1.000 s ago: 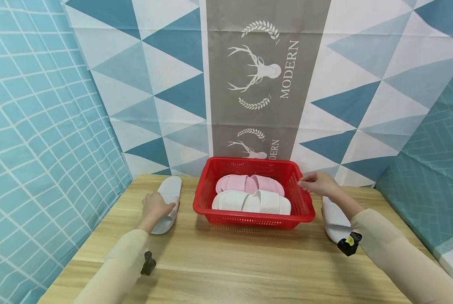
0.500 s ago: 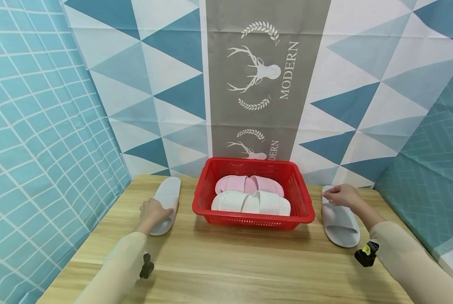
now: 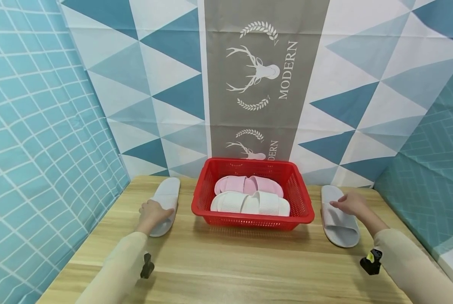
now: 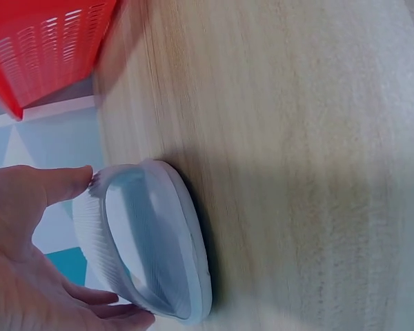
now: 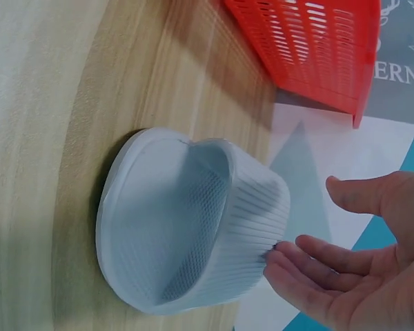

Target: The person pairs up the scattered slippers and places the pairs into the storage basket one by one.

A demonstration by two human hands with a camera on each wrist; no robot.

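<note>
Fingers (image 4: 90, 295) of the left hand (image 3: 151, 214) are on one side of the left grey slipper (image 3: 168, 194), thumb on the other, so it's pretty much pinched across the strap. That slipper is sitting sole-down on the wooden table (image 3: 230, 266), well left of the basket.

Next along is the red basket (image 3: 249, 221), up near the patterned backdrop (image 3: 181, 97), with pink slippers (image 3: 266, 185) at the back and white slippers (image 3: 269, 203) in front.

Over to the right, the right grey slipper (image 3: 336, 218) lies sole-down on the table too, toe end facing the person. The right hand (image 3: 351, 203) is right by its strap, fingers loosely bent and thumb held apart, not gripping anything. Can't tell whether the fingertips actually touch it.
</note>
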